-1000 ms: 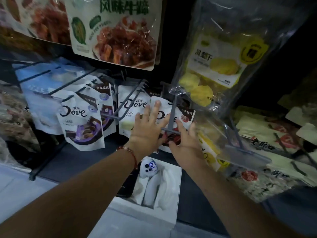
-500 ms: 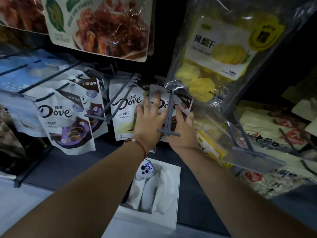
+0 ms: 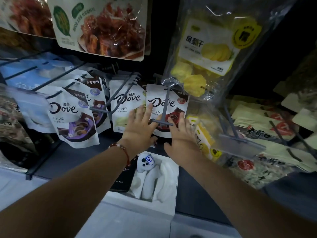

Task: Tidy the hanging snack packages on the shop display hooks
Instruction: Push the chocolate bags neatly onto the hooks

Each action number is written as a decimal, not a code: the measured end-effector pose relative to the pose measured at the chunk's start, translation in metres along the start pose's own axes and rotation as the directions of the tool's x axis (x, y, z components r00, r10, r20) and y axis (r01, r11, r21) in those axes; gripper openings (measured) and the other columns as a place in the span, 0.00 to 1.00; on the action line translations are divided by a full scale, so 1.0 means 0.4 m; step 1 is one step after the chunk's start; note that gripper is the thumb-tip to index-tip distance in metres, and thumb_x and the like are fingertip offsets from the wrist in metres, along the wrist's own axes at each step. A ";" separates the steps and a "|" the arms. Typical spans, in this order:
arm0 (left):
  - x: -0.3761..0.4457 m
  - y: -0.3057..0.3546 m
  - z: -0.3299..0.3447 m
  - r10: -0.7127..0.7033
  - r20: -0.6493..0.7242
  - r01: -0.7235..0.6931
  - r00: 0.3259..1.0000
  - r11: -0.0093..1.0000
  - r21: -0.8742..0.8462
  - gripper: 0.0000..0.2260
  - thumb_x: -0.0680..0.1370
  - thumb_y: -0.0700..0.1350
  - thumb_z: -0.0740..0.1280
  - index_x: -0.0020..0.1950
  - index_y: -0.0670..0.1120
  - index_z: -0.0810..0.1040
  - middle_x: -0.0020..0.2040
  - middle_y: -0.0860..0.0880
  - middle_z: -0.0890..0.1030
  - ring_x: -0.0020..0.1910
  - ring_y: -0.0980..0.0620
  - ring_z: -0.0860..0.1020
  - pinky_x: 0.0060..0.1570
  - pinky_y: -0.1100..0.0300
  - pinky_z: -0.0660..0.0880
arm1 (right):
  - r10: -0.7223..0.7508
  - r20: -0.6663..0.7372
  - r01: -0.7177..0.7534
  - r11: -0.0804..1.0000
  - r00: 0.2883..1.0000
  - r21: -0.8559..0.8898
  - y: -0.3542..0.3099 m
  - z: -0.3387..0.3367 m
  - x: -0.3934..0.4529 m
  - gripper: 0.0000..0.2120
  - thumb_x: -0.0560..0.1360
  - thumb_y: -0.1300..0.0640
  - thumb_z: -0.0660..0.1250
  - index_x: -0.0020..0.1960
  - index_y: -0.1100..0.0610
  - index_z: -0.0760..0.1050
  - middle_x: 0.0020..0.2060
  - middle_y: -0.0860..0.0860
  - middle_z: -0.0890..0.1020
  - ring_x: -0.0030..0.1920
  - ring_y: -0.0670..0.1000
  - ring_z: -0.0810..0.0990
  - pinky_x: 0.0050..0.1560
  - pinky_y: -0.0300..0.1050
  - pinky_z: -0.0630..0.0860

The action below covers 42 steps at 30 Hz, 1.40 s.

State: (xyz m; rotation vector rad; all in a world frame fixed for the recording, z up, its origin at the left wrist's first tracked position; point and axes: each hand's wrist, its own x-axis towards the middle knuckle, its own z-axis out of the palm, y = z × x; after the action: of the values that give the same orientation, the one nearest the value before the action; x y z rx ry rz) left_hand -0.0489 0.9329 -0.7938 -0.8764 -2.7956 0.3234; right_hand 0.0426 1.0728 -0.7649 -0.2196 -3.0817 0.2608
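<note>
- Fingers [image 3: 148, 109] of the left hand [image 3: 139, 129] lie straight and spread, flat on the red Dove pouch [image 3: 167, 107], gripping nothing.
- Right hand [image 3: 181, 134] likewise open, steadying its lower right side.
- The pouch hangs on the grey hook [image 3: 164, 107], centre of the display, likely being squared up.

White Dove pouch [image 3: 167, 107]; grey hook [image 3: 164, 109]

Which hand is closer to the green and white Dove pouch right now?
Left. The left hand lies spread over the lower right corner of the green and white Dove pouch; the right hand is farther right, on the red Dove pouch.
</note>
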 end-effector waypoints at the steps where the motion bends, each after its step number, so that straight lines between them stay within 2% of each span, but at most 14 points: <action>1: -0.015 -0.001 -0.004 0.029 0.009 -0.029 1.000 1.000 -0.013 0.38 0.80 0.65 0.57 0.81 0.57 0.38 0.81 0.39 0.36 0.79 0.34 0.43 0.75 0.36 0.50 | -0.019 0.022 0.019 1.000 1.000 -0.018 0.002 -0.003 -0.016 0.40 0.77 0.50 0.63 0.82 0.49 0.44 0.80 0.57 0.37 0.80 0.60 0.38 0.78 0.59 0.37; 3: -0.051 0.006 -0.020 0.083 0.001 -0.083 0.997 0.996 -0.033 0.38 0.80 0.65 0.57 0.81 0.57 0.40 0.82 0.40 0.42 0.80 0.35 0.46 0.76 0.37 0.51 | -0.032 0.075 0.035 0.998 0.997 -0.043 0.008 -0.010 -0.052 0.40 0.78 0.50 0.62 0.81 0.49 0.41 0.80 0.57 0.37 0.80 0.59 0.37 0.79 0.59 0.39; 5: -0.092 0.025 -0.042 0.145 0.001 -0.145 0.989 0.989 -0.004 0.39 0.80 0.66 0.55 0.81 0.56 0.36 0.82 0.39 0.46 0.80 0.35 0.49 0.76 0.38 0.51 | -0.059 0.110 0.069 0.994 0.992 -0.088 0.015 -0.010 -0.096 0.40 0.80 0.48 0.62 0.81 0.50 0.39 0.80 0.56 0.37 0.80 0.60 0.37 0.79 0.59 0.42; 9: -0.153 0.063 -0.067 0.235 -0.010 -0.234 0.972 0.970 0.057 0.40 0.79 0.69 0.53 0.79 0.56 0.30 0.81 0.38 0.38 0.80 0.34 0.47 0.75 0.36 0.51 | -0.098 0.124 0.115 0.984 0.987 -0.139 0.035 -0.020 -0.197 0.41 0.80 0.48 0.61 0.81 0.52 0.37 0.80 0.56 0.37 0.80 0.59 0.38 0.79 0.57 0.40; 12: -0.183 0.073 -0.085 0.273 -0.001 -0.272 0.962 0.960 0.061 0.41 0.79 0.69 0.53 0.75 0.57 0.26 0.81 0.39 0.38 0.80 0.35 0.46 0.75 0.36 0.51 | -0.100 0.134 0.120 0.981 0.986 -0.154 0.051 -0.042 -0.263 0.41 0.79 0.50 0.62 0.81 0.53 0.38 0.80 0.56 0.37 0.80 0.60 0.37 0.77 0.55 0.37; 18: -0.251 0.116 -0.158 0.213 0.160 -0.215 0.964 0.977 -0.002 0.42 0.76 0.73 0.54 0.80 0.58 0.34 0.82 0.40 0.42 0.80 0.35 0.48 0.74 0.38 0.53 | 0.044 0.196 -0.027 0.996 0.980 -0.087 0.098 -0.118 -0.362 0.41 0.80 0.47 0.63 0.81 0.53 0.39 0.80 0.57 0.37 0.79 0.62 0.37 0.78 0.59 0.39; 22: -0.284 0.169 -0.221 0.194 0.232 -0.188 0.953 0.981 -0.046 0.42 0.76 0.73 0.54 0.80 0.58 0.36 0.82 0.41 0.41 0.80 0.35 0.48 0.75 0.37 0.54 | 0.077 0.184 -0.067 0.996 0.980 -0.059 0.144 -0.165 -0.401 0.41 0.80 0.46 0.62 0.81 0.53 0.40 0.80 0.57 0.37 0.79 0.62 0.38 0.78 0.58 0.40; 28: -0.297 0.268 -0.256 0.183 0.145 -0.179 0.972 0.983 -0.043 0.39 0.79 0.67 0.57 0.82 0.55 0.40 0.81 0.39 0.39 0.80 0.36 0.47 0.76 0.38 0.54 | 0.084 0.187 -0.090 0.996 0.979 0.022 0.194 -0.155 -0.403 0.43 0.78 0.46 0.64 0.81 0.50 0.39 0.80 0.55 0.37 0.80 0.62 0.39 0.77 0.58 0.42; 32: -0.282 0.306 -0.225 0.193 0.092 -0.195 0.977 0.981 0.013 0.37 0.81 0.63 0.58 0.81 0.54 0.40 0.80 0.38 0.35 0.80 0.34 0.42 0.76 0.35 0.47 | 0.069 0.149 -0.082 0.994 0.986 0.078 0.220 -0.108 -0.383 0.42 0.78 0.46 0.64 0.81 0.50 0.40 0.80 0.54 0.38 0.80 0.61 0.40 0.78 0.58 0.47; 36: -0.223 0.337 -0.221 0.136 0.050 -0.139 0.989 0.987 0.076 0.36 0.82 0.61 0.57 0.81 0.53 0.37 0.81 0.38 0.39 0.78 0.32 0.37 0.75 0.32 0.42 | 0.083 0.079 -0.094 0.985 0.993 0.144 0.229 -0.071 -0.330 0.41 0.77 0.49 0.65 0.81 0.49 0.43 0.81 0.54 0.39 0.80 0.60 0.42 0.78 0.60 0.50; 39: -0.168 0.341 -0.209 0.130 0.013 -0.131 0.991 0.987 0.089 0.34 0.82 0.58 0.56 0.82 0.52 0.42 0.81 0.38 0.42 0.77 0.32 0.34 0.74 0.31 0.39 | 0.102 -0.038 -0.095 0.982 0.994 0.160 0.227 -0.061 -0.276 0.39 0.76 0.52 0.65 0.81 0.52 0.49 0.81 0.55 0.45 0.80 0.60 0.46 0.78 0.58 0.53; 42: -0.115 0.326 -0.182 0.124 -0.029 -0.122 0.992 0.990 0.071 0.33 0.83 0.58 0.56 0.82 0.52 0.43 0.78 0.38 0.30 0.74 0.33 0.27 0.74 0.32 0.37 | 0.103 -0.093 -0.086 0.982 0.990 0.168 0.243 -0.043 -0.238 0.41 0.76 0.55 0.64 0.82 0.54 0.45 0.80 0.56 0.39 0.80 0.60 0.44 0.78 0.56 0.55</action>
State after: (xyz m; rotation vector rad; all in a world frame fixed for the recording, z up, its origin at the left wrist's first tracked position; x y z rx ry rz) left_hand 0.0764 1.0213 -0.7641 -1.0307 -2.6886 0.4171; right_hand 0.1509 1.1566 -0.7673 -0.3612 -2.9341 0.4887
